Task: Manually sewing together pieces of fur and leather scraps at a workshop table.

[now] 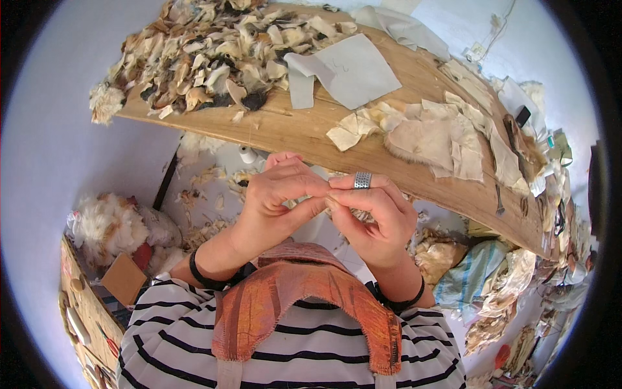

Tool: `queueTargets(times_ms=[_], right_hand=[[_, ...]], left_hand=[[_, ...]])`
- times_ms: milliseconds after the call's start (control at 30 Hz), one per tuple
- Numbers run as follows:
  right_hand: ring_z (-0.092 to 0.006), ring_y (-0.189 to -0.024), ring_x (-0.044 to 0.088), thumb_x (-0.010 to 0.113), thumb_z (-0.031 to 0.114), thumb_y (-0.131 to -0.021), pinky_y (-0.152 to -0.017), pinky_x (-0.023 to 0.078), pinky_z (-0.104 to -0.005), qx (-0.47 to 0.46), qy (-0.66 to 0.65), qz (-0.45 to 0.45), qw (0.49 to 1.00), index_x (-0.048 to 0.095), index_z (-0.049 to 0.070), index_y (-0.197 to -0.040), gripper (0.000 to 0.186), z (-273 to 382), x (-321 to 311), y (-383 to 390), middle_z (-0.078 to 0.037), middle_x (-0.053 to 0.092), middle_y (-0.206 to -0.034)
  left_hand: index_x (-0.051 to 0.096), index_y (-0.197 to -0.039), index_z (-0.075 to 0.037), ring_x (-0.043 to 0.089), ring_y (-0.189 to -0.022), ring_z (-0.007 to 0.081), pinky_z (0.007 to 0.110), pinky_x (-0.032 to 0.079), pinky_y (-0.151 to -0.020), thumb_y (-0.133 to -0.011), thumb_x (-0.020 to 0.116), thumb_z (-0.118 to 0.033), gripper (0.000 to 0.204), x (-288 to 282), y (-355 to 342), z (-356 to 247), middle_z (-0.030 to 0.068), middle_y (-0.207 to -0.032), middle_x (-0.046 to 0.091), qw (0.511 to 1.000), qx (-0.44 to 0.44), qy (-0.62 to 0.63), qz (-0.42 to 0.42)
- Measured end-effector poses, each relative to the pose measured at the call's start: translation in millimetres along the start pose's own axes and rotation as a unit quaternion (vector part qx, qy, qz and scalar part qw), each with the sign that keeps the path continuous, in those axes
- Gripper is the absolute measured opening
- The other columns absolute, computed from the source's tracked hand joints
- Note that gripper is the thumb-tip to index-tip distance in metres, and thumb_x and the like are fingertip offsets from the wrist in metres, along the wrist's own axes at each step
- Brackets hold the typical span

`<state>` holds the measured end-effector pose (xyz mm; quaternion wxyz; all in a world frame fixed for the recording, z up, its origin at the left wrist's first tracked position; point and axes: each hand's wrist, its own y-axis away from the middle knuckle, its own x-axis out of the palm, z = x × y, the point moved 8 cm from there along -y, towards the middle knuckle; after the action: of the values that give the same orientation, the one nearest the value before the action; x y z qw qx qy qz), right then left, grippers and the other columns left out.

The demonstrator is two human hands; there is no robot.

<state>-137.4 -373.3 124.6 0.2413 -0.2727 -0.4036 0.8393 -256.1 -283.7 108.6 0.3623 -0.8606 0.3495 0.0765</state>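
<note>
My left hand (278,194) and my right hand (379,214) meet in front of my chest with thumbs and forefingers pinched together; whatever they hold at the fingertips is too small to make out. A perforated metal thimble ring (362,180) is on a finger of my right hand. Below my hands, an orange patterned apron (301,282) lies over my striped top. Behind my left hand, a white spool (247,154) shows under the edge of the wooden board (278,126).
Fur scraps (201,58) heap on the board's left, pale paper (350,71) in the middle, cream hide pieces (434,142) to the right. A fluffy bundle (107,223) is at lower left beside a tool board (74,298); a striped sack (470,272) sits at lower right.
</note>
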Motion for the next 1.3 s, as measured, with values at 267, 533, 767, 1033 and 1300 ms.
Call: queueTargets(times_ms=[267,533,767,1033,1300], right_hand=[[-0.0127,-0.055,0.052,0.080,-0.002,-0.071,-0.048,0.041,-0.0258,0.015,0.008,0.011,1.000,0.071,0.007,-0.087,0.020,0.1,0.4,-5.2,-0.005,0.060,-0.073],[-0.0156,-0.060,0.058,0.076,0.003,-0.080,-0.048,0.045,-0.0302,0.093,-0.117,0.144,0.978,0.066,0.008,-0.100,0.023,-19.9,0.5,7.3,-0.006,0.064,-0.089],[-0.0122,-0.073,0.054,0.051,0.002,-0.097,-0.067,0.053,-0.0239,0.211,-0.554,-0.335,0.732,0.054,-0.003,-0.112,0.016,-169.3,-359.4,97.0,-0.004,0.056,-0.085],[-0.0236,-0.112,0.054,0.054,0.008,-0.091,-0.092,0.048,-0.0356,0.327,0.216,-0.395,0.831,0.053,-0.001,-0.124,0.034,-161.9,-422.3,213.2,-0.011,0.056,-0.123],[-0.0150,-0.083,0.064,0.078,-0.002,-0.074,-0.071,0.053,-0.0279,0.225,-0.091,0.152,0.958,0.064,-0.001,-0.101,0.031,-43.3,-105.3,77.3,-0.010,0.065,-0.102]], left_hand=[[0.071,-0.087,-0.010,0.061,-0.080,0.0172,0.035,0.036,-0.089,-0.074,0.076,-0.005,0.015,-1.9,-2.7,-4.9,0.0003,-0.081,0.066,0.998,0.028,-0.064,0.004],[0.069,-0.096,-0.012,0.061,-0.079,0.0167,0.030,0.044,-0.071,-0.085,0.068,-0.007,0.012,18.8,-3.5,12.2,0.0007,-0.080,0.062,0.976,0.033,-0.186,0.104],[0.055,-0.114,0.001,0.058,-0.073,0.0095,0.024,0.053,-0.056,-0.100,0.046,-0.006,0.019,-108.8,42.2,90.8,0.0107,-0.134,0.052,0.704,-0.154,0.682,-0.123],[0.057,-0.110,-0.002,0.064,-0.072,0.0168,0.026,0.052,-0.053,-0.098,0.050,-0.014,0.018,-65.8,37.5,75.9,0.0069,-0.100,0.064,0.743,-0.128,0.656,-0.033],[0.059,-0.097,-0.003,0.058,-0.073,0.0097,0.026,0.047,-0.065,-0.099,0.057,-0.013,0.011,153.1,14.9,-5.4,0.0020,-0.083,0.061,0.909,-0.135,0.271,0.287]])
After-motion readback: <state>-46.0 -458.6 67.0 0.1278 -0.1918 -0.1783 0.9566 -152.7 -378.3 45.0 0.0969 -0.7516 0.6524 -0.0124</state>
